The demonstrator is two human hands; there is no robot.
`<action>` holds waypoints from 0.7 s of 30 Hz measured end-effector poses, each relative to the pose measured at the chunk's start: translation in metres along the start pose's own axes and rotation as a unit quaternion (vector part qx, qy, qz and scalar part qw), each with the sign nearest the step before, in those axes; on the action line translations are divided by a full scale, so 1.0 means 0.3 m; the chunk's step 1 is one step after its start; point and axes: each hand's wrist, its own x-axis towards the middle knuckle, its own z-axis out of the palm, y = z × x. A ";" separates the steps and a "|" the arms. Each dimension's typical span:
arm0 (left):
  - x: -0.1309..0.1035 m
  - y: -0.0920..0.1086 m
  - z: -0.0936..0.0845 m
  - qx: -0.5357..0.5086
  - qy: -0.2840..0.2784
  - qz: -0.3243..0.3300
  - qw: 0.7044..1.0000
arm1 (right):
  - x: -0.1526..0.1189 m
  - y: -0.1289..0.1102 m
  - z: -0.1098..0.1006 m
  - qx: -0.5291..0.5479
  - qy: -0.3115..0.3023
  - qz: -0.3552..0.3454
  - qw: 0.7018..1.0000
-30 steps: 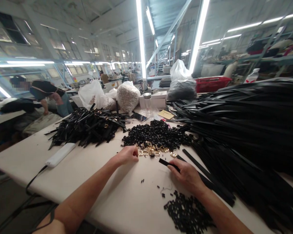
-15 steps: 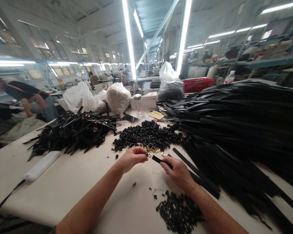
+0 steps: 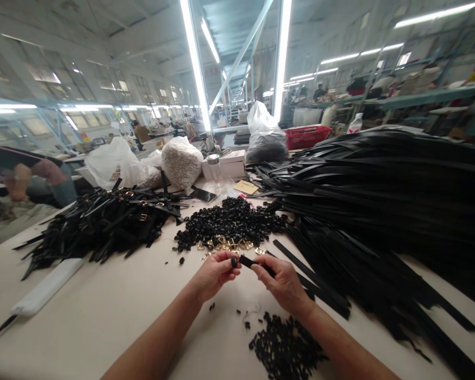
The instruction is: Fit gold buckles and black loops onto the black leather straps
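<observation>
My left hand (image 3: 216,275) pinches a small black belt loop (image 3: 234,262) between thumb and fingertips. In my right hand (image 3: 283,281) is a black strap (image 3: 247,260), gripped near its end, which points at the loop. Loop and strap end are very close; I cannot tell whether they touch. Just beyond my fingers lie several gold buckles (image 3: 230,243) at the front of a heap of black loops (image 3: 229,219). One gold buckle (image 3: 260,251) lies right behind my right hand.
Long black straps (image 3: 372,184) fill the right side. Buckled short straps (image 3: 103,221) are heaped at left, near a white power strip (image 3: 49,287). Small black bits (image 3: 285,345) lie by my right forearm. A glass jar (image 3: 214,168), phone (image 3: 203,195) and bags (image 3: 182,162) stand behind.
My hands have come closer together, bringing the strap end up to my left fingertips. The black loop now shows clearly in my left hand. The whole view has shifted slightly.
</observation>
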 end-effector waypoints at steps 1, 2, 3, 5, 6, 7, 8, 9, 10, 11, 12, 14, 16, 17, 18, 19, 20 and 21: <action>0.001 -0.006 0.004 -0.006 0.007 -0.002 1.000 | -0.001 -0.004 0.000 0.001 -0.002 -0.003 1.000; 0.003 -0.012 0.007 -0.012 0.014 -0.003 1.000 | -0.002 -0.006 -0.001 0.000 -0.004 -0.006 1.000; 0.004 -0.016 0.009 -0.016 0.022 -0.003 1.000 | -0.002 -0.007 -0.001 -0.003 -0.005 -0.007 1.000; 0.007 -0.022 0.011 -0.021 0.036 0.002 0.999 | -0.003 -0.006 -0.001 -0.009 -0.005 -0.006 1.000; 0.007 -0.023 0.010 -0.022 0.039 0.002 0.999 | -0.002 -0.004 0.000 -0.011 -0.006 -0.004 1.000; 0.008 -0.024 0.009 -0.023 0.040 -0.001 0.999 | -0.002 -0.002 0.002 -0.011 -0.008 -0.001 1.000; 0.008 -0.023 0.006 -0.024 0.039 -0.007 0.999 | -0.002 0.001 0.005 -0.010 -0.012 0.001 1.000; 0.008 -0.022 0.004 -0.026 0.035 -0.016 0.999 | -0.002 0.004 0.008 -0.008 -0.017 0.003 1.000; 0.008 -0.020 0.001 -0.028 0.031 -0.024 0.999 | -0.001 0.007 0.011 -0.006 -0.020 0.005 1.000; 0.007 -0.017 -0.003 -0.030 0.026 -0.031 0.999 | -0.001 0.009 0.014 -0.005 -0.024 0.006 1.000; 0.006 -0.015 -0.006 -0.031 0.020 -0.036 0.999 | -0.001 0.010 0.016 -0.003 -0.027 0.007 1.000; 0.005 -0.011 -0.013 -0.032 0.007 -0.040 0.999 | 0.000 0.011 0.018 0.002 -0.031 0.011 0.999; 0.006 -0.009 -0.019 -0.028 -0.004 -0.040 0.999 | 0.002 0.011 0.017 0.008 -0.038 0.017 0.999; 0.006 -0.010 -0.021 -0.024 -0.007 -0.040 0.999 | 0.003 0.010 0.016 0.011 -0.042 0.021 0.999; 0.007 -0.011 -0.023 -0.020 -0.008 -0.039 0.999 | 0.004 0.008 0.014 0.013 -0.045 0.026 0.999; 0.008 -0.012 -0.025 -0.013 -0.007 -0.038 0.999 | 0.005 0.007 0.011 0.013 -0.048 0.029 0.998; 0.008 -0.013 -0.026 -0.003 -0.006 -0.039 0.999 | 0.006 0.006 0.009 0.011 -0.051 0.032 0.998; 0.009 -0.014 -0.028 0.008 -0.006 -0.040 0.999 | 0.006 0.005 0.006 0.007 -0.054 0.032 0.998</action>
